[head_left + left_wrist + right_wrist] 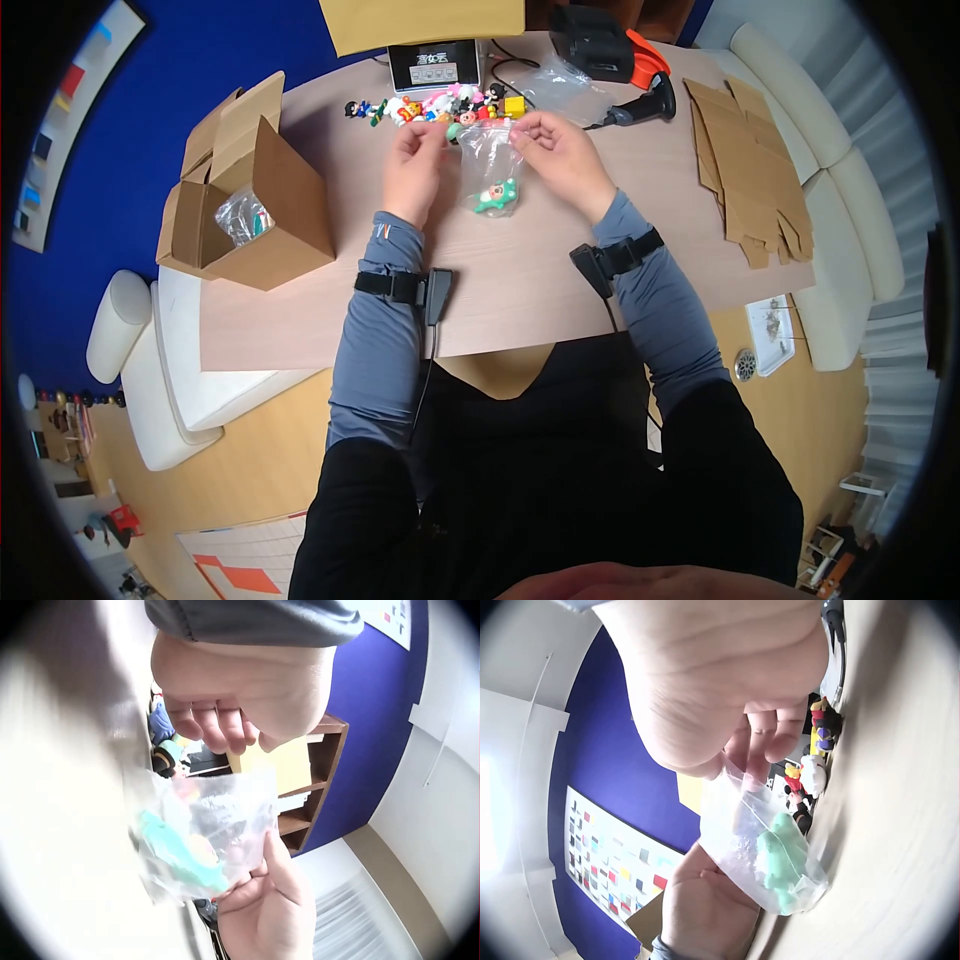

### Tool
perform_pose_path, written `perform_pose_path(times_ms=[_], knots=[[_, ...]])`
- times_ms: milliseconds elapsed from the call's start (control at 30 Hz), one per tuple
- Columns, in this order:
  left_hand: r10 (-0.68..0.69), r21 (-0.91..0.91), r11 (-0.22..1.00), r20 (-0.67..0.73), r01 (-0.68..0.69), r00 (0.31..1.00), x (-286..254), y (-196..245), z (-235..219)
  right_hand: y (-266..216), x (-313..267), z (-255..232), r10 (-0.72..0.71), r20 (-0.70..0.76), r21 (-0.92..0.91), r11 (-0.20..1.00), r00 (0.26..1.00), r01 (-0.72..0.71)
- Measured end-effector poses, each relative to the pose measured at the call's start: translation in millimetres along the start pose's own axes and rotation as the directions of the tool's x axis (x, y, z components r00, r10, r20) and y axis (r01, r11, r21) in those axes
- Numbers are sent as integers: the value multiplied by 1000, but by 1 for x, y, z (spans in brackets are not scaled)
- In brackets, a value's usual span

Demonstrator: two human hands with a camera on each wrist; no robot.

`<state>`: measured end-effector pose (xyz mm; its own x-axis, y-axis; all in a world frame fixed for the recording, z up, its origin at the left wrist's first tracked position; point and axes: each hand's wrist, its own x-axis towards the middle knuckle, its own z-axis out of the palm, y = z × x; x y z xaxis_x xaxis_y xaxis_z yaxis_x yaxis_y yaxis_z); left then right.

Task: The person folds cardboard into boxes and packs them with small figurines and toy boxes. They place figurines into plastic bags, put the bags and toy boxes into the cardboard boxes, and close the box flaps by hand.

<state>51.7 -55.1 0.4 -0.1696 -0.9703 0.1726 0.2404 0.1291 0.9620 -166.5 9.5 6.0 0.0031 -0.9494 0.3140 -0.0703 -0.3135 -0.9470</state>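
Note:
A clear plastic bag [487,155] hangs between my two hands above the table, its top edge toward the far side. Inside, at the bottom, lies a small green toy figure [495,195] with a pale face. My right hand [565,160] pinches the bag's upper right corner between thumb and fingers. At the upper left corner is my left hand [412,172], its fingers curled and thumb against them. The left wrist view shows the bag [240,795] right below those fingers. In the right wrist view, the green figure [784,862] shows through the plastic.
Several small toy figures [408,108] stand in a row beyond my hands. To the left is an open cardboard box [290,215] holding a plastic-wrapped item [240,215]. A scanner [645,105] lies at back right, near flattened cardboard [750,165]. A boxy display [437,68] stands behind the figures.

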Motion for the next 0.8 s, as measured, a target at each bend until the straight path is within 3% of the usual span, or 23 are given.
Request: perform_pose_path(times_ms=[33, 133, 167, 233, 367, 433, 500, 567, 600, 667, 800], knots=[[1, 3, 1000, 2, -1, 1000, 5, -8, -9, 1, 1, -1, -1, -11, 39, 999, 1000, 1], [31, 280, 960, -176, 20, 984, 10, -9, -21, 4, 3, -5, -24, 3, 85, 996, 1000, 23], [33, 284, 959, -174, 18, 984, 12, -12, -24, 4, 3, -7, -26, 1, 89, 996, 1000, 25], [92, 473, 881, -148, -11, 985, 17, -24, -31, 1, 3, -8, -51, 23, -3, 999, 998, 51], [157, 554, 829, -96, -78, 983, 16, -25, -24, -2, 2, -9, -57, 8, 9, 998, 998, 57], [373, 765, 539, 161, -354, 914, 15, -26, -23, -4, 1, -8, -126, 5, 36, 991, 992, 125], [323, 765, 543, 190, -347, 927, 11, -26, -19, 0, 3, -8, -149, -5, 11, 989, 989, 149], [291, 822, 424, 275, -381, 916, 10, -25, -16, 0, 3, -8, -173, -15, -17, 985, 985, 173], [291, 820, 425, 276, -382, 916, 11, -25, -14, -2, 3, -8, -169, 4, -12, 986, 986, 169], [183, 886, 333, 275, -323, 944, 11, -22, -10, -3, 1, -8, -160, 24, -12, 987, 987, 160], [142, 899, 334, 249, -283, 958, 8, -19, -9, -4, 0, -6, -121, 24, 45, 992, 992, 120]])
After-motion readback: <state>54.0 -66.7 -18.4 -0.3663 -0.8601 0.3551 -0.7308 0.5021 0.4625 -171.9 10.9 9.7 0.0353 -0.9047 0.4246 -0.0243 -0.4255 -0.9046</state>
